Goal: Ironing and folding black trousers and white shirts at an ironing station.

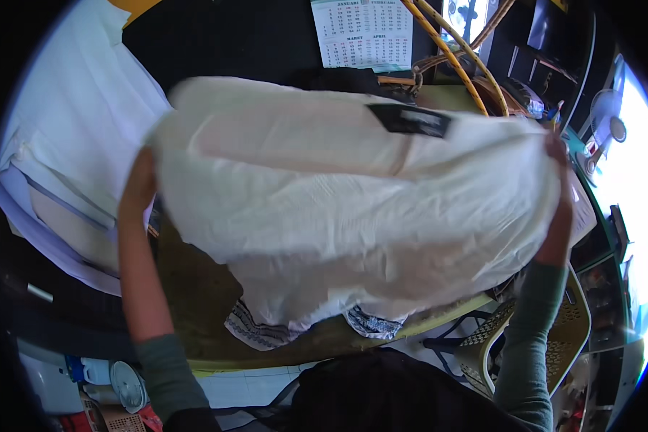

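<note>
A white cloth garment (324, 210) is stretched wide in the air between my two hands, with a black label (410, 120) near its upper edge. My left hand (140, 181) grips it at the left end, fingers partly hidden by the fabric. At the upper right corner my right hand (556, 148) holds the other end. Dark patterned trim (259, 326) shows at the lower edge. Beneath the garment lies a board or table with an olive-brown cloth cover (194, 313).
White clothes (86, 108) hang at the left. A perforated plastic basket (569, 318) stands at the lower right, near my right forearm. Yellow cords (459, 48) hang at the top right beside a wall calendar (364, 35). A fan (607, 124) is at the far right.
</note>
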Demonstrator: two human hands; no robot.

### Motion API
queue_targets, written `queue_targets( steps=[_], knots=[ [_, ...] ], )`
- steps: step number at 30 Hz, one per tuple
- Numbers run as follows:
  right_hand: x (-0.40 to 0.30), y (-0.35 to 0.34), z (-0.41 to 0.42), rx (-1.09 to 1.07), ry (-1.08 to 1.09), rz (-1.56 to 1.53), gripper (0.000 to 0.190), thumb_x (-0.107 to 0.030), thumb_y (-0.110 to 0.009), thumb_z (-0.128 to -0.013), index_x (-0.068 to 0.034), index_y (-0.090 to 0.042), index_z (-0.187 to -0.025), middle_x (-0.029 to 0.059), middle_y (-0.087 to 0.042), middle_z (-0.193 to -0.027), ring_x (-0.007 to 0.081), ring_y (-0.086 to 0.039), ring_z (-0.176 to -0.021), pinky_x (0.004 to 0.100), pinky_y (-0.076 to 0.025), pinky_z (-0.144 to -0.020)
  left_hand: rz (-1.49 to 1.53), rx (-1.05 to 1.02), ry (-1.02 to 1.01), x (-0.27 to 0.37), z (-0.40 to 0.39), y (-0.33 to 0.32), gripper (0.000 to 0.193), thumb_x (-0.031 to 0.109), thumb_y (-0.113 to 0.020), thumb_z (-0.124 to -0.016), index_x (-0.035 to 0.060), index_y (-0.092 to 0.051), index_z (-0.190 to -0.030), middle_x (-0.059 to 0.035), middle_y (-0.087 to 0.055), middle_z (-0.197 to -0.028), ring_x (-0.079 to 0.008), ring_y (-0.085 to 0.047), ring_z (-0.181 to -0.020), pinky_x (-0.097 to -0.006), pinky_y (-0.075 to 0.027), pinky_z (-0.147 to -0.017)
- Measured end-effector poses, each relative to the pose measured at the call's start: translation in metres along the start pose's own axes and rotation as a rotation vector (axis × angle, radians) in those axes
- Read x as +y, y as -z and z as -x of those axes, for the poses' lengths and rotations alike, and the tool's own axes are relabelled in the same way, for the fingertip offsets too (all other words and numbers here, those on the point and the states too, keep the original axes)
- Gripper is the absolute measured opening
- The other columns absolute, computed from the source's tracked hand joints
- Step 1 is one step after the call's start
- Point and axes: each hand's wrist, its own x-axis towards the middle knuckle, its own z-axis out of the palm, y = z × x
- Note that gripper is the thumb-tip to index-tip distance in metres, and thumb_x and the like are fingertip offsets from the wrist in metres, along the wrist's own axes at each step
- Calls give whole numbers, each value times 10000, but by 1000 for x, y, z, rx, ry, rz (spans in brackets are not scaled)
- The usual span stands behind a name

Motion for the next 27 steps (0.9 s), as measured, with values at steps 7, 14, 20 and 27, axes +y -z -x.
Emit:
queue_targets(
  steps=[7, 14, 20, 27],
  knots=[
    [35, -19, -21, 50, -211, -706, 154, -241, -503, -837, -92, -512, -878, 10, -525, -827, 113, -530, -784, 246, -448, -685, 848, -152, 859, 64, -111, -116, 459, 335, -436, -863, 11, -301, -1159, -97, -523, -867, -215, -618, -675, -261, -486, -477],
    [-59, 50, 31, -499, 375, -1335, 254, -163, -464, -845, -8, -481, -1046, 105, -550, -969, 197, -543, -906, 327, -438, -783, 1786, 329, 203, 49, -141, -81, 391, 262, -399, -880, -17, -356, -1151, -136, -356, -1228, -324, -443, -1077, -506, -377, -887],
    [-155, -167, 144, -1245, 520, -1140, 226, -43, -564, -777, -3, -517, -994, 120, -544, -938, 211, -535, -906, 324, -419, -763, 1206, 384, 223, -112, 12, -72, 544, 409, -427, -842, 16, -359, -1211, -140, -378, -1256, -239, -387, -1140, -385, -360, -910],
    [-99, -284, 213, -1226, 277, -376, 344, -61, -564, -772, -69, -498, -1110, 97, -495, -1148, 222, -450, -1089, 329, -359, -913, 1362, 249, 1419, -89, 246, -172, 613, 488, -436, -808, 38, -368, -1218, -135, -400, -1237, -252, -383, -1142, -392, -326, -933]
  ],
)
